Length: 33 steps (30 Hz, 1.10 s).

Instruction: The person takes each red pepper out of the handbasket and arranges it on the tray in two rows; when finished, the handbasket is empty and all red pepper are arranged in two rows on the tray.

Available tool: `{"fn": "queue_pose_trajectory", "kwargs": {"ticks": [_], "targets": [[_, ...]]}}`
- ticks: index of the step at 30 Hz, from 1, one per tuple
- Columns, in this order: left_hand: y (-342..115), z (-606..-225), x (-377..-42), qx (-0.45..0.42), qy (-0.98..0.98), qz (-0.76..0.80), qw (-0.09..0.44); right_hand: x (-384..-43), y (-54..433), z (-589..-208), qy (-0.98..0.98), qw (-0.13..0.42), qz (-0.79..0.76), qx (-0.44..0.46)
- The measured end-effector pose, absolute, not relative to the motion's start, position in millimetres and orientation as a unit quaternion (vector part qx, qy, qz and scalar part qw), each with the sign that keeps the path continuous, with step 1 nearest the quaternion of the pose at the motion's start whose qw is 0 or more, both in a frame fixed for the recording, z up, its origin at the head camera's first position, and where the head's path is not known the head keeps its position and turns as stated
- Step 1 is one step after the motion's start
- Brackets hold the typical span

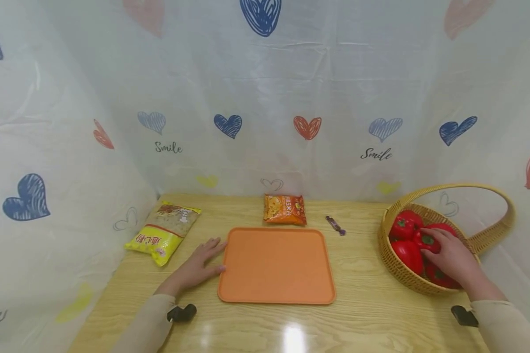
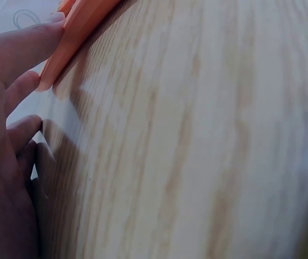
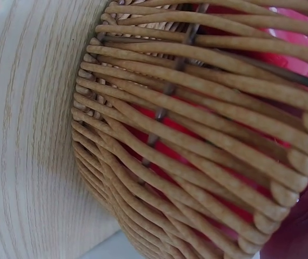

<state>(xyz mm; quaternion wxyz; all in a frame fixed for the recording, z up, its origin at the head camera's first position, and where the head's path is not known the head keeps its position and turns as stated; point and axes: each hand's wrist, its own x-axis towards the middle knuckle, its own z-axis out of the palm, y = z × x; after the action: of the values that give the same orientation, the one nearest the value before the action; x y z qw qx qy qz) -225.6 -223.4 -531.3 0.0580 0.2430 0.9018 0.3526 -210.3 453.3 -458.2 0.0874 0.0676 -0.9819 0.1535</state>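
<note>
An orange tray (image 1: pixel 277 267) lies flat on the wooden table. Along its left edge rests my left hand (image 1: pixel 199 264), fingers extended and tips at the rim; the left wrist view shows the thumb against the tray's side (image 2: pixel 70 46). On the right, a wicker basket (image 1: pixel 399 272) with a tall handle holds several red bell peppers (image 1: pixel 407 256). My right hand (image 1: pixel 454 260) reaches into it, thumb and fingers around one red bell pepper (image 1: pixel 427 240). In the right wrist view the basket's woven wall (image 3: pixel 197 118) hides most of the peppers and the hand.
A yellow bag of food (image 1: pixel 164 230) lies at the back left, near the curtain wall. Behind the tray is an orange snack packet (image 1: pixel 284 210), with a small purple wrapped candy (image 1: pixel 335 225) to its right. A heart-printed curtain (image 1: pixel 265 98) borders the table.
</note>
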Motion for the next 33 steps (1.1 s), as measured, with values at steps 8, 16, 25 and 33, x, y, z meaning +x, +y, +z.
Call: {"fn": "queue_pose_trajectory", "kwargs": {"ticks": [8, 16, 25, 33], "targets": [[-224, -532, -226, 0.244, 0.902, 0.352, 0.057, -211, 454, -461, -0.981, 0.102, 0.151, 0.073], [-224, -533, -226, 0.242, 0.902, 0.353, 0.058, -209, 453, -461, -0.981, 0.103, 0.155, 0.057], [-224, -532, -225, 0.243, 0.902, 0.353, 0.057, -210, 455, -461, -0.979, 0.116, 0.165, 0.041], [-224, -531, -224, 0.246, 0.9, 0.357, 0.054, -202, 452, -450, -0.976, 0.121, 0.179, 0.021]]}}
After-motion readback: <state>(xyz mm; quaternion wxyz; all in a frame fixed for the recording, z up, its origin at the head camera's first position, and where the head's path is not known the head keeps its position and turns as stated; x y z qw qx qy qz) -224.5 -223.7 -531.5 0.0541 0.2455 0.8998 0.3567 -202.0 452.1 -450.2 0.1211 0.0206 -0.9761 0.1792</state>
